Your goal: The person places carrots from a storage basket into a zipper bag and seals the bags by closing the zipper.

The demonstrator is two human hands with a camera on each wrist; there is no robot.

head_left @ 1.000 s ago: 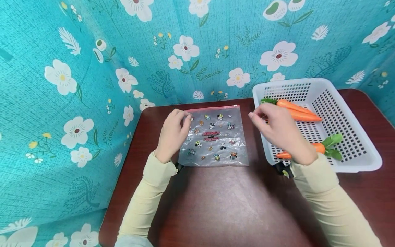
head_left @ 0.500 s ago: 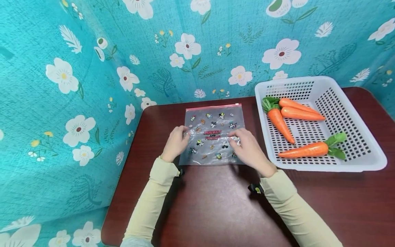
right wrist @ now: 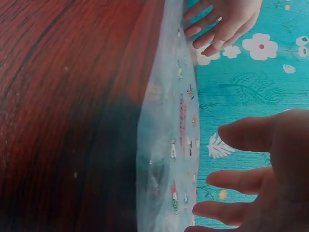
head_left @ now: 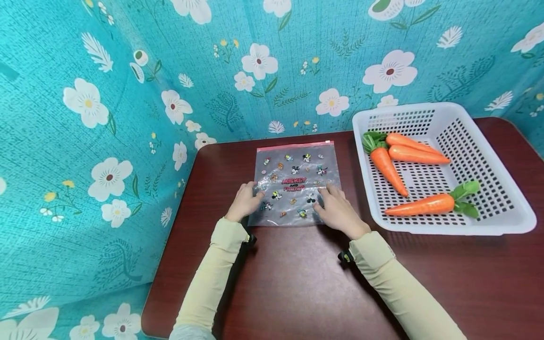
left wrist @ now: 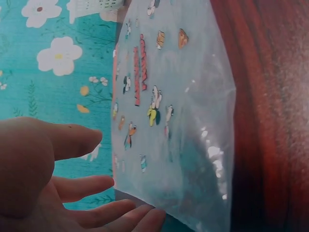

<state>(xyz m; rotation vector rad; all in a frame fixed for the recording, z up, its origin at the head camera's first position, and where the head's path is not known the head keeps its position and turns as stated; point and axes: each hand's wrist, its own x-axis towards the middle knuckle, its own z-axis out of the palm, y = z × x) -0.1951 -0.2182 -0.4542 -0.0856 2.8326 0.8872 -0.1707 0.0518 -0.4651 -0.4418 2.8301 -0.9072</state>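
Note:
A clear zip bag (head_left: pixel 293 165) with cartoon prints, pink lettering and a red zip strip lies flat on the dark wooden table. My left hand (head_left: pixel 245 202) is at the bag's left edge, thumb and fingers apart. Over the bag's lower right side is my right hand (head_left: pixel 337 210), its fingers spread and bent slightly downward. In the left wrist view, the left hand's fingertips (left wrist: pixel 108 182) come right up to the side of the bag (left wrist: pixel 159 121). The right wrist view has the right hand's fingers (right wrist: pixel 236 179) loosely parted beside the bag (right wrist: pixel 159 159), with nothing between them.
To the right stands a white perforated basket (head_left: pixel 516 222) holding several orange carrots (head_left: pixel 418 206), some with green leaves. Behind the table (head_left: pixel 289 283) hangs a turquoise flowered cloth (head_left: pixel 238 61), which also runs along the left side.
My right hand has come left from above the basket to the bag's right side, lowering toward it. My left hand has drawn slightly nearer to me along the bag's left edge.

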